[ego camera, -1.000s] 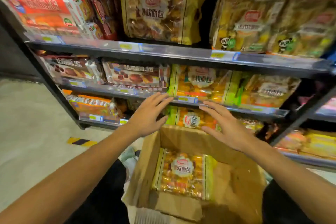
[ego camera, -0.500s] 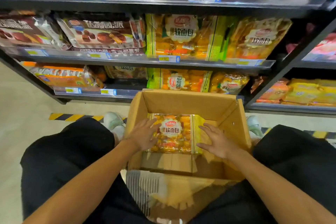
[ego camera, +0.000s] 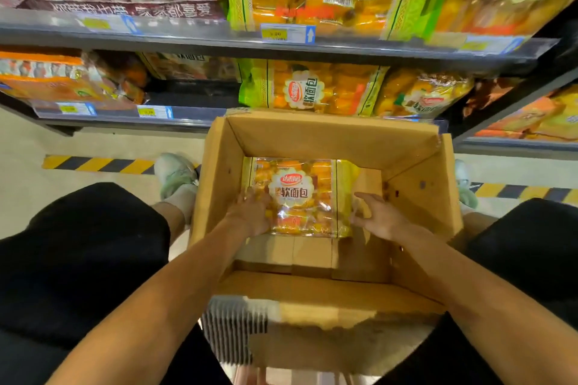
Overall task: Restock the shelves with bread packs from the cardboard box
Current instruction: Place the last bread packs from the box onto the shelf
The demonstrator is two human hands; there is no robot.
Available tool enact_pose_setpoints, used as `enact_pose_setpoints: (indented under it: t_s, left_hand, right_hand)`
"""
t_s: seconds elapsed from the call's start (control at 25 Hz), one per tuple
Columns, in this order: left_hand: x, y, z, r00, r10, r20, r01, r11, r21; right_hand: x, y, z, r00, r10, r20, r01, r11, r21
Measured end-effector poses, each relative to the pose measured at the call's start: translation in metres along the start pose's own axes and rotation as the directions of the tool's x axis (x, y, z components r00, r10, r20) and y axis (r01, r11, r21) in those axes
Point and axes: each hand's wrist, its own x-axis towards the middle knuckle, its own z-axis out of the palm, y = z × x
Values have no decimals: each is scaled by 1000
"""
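Head view: both hands have dropped from the shelf edge into the cardboard box (ego camera: 416, 197) and now bracket the last bread pack (ego camera: 300, 197) lying flat on the box floor. Left hand (ego camera: 250, 216) lies on the pack's left edge, fingers over the wrapper; can't tell if they've closed under it. Right hand (ego camera: 380, 216) is at the right edge, fingers spread and loosely bent, touching or just beside the wrapper, not yet clamped. Camera has tilted down and closer in. Read: reach done, grasp starting, pack not lifted. Only one pack visible in the box. Likely slot is the lower shelf (ego camera: 187, 116) just beyond, beside matching packs (ego camera: 312, 91).
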Motion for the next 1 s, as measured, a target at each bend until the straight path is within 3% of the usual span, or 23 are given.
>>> enact_pose_setpoints:
  t_s: [0.2,0.32,0.52,0.68,0.8,0.88,1.0]
  left_hand:
    - [36,-14,27,992,-124,-23,106,919,-380]
    - [45,-15,45,986,-169,-5,138,822,-552]
    - [45,-13,34,970,-238,-47,121,642,-757]
    - [34,-14,38,986,-160,54,143,624,-768]
    - [26,-4,59,981,-124,152,195,707,-680]
    - [24,5,69,975,-175,134,220,745,-630]
    - [33,11,77,965,-209,157,258,669,-697]
  right_hand:
    - [47,17,29,989,107,105,-133,948,288]
    - [59,10,41,975,125,184,-205,827,523]
    - [61,7,59,979,170,117,-206,770,604]
    - [36,27,54,973,181,141,-230,763,604]
    - [25,49,71,967,181,180,-254,754,606]
    - [42,79,99,981,156,114,-192,731,655]
    - [37,60,90,979,202,40,-172,695,698]
